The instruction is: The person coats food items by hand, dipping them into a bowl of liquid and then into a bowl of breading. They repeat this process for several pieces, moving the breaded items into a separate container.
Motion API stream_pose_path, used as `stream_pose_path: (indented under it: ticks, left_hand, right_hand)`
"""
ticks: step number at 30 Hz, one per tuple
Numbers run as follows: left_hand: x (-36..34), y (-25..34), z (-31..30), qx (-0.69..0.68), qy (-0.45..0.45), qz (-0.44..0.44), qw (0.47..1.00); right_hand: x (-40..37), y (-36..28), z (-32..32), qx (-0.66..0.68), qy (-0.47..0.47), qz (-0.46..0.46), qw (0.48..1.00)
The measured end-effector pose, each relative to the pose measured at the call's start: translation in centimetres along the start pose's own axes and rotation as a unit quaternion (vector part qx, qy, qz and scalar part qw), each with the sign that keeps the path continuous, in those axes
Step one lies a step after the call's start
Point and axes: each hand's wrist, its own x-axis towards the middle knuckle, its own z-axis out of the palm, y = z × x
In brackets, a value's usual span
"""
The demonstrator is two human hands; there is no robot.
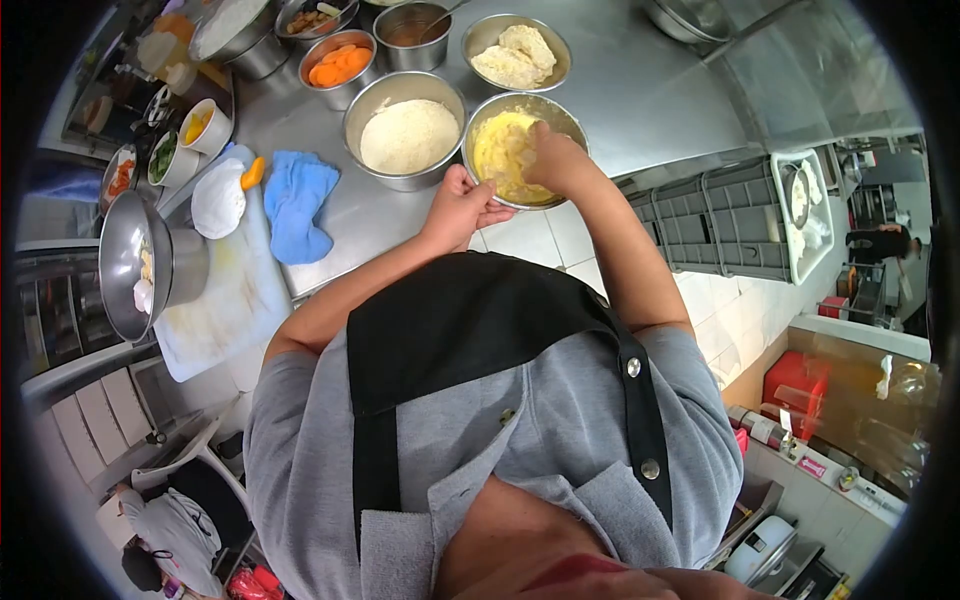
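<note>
My left hand (pixel 465 208) grips the near left rim of a metal bowl (pixel 577 130), thumb on the edge and fingers beneath it. Inside is a wet yellow mixture (pixel 500 150) with pale lumps. My right hand (pixel 558 163) reaches down into this bowl from the right, its fingertips hidden in the mixture. Just left stands a larger metal bowl (pixel 355 130) of pale crumbs or flour (pixel 410 137). Behind the yellow mixture, another metal bowl (pixel 564 45) holds pale coated pieces (pixel 515 57).
Sliced carrots (pixel 340 66) fill a small metal bowl at the back left. A blue cloth (pixel 300 205) lies on the steel counter (pixel 660 90) beside a white cutting board (pixel 225 310). A grey crate (pixel 710 220) stands right. Another person (pixel 185 520) is at lower left.
</note>
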Motion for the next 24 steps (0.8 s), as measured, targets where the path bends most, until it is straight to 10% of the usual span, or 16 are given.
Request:
stream_pose_path:
  ticks: [10, 24]
  left_hand:
    - [0.2, 0.0, -0.5, 0.006, -0.012, -0.010, 1.000]
    - [-0.9, 2.6, -2.3, 0.137, -0.072, -0.157, 0.975]
  right_hand:
    - [-0.1, 1.8, -2.1, 0.431, 0.030, -0.043, 0.901]
    - [-2.7, 2.4, -7.1, 0.487, -0.047, -0.089, 0.868]
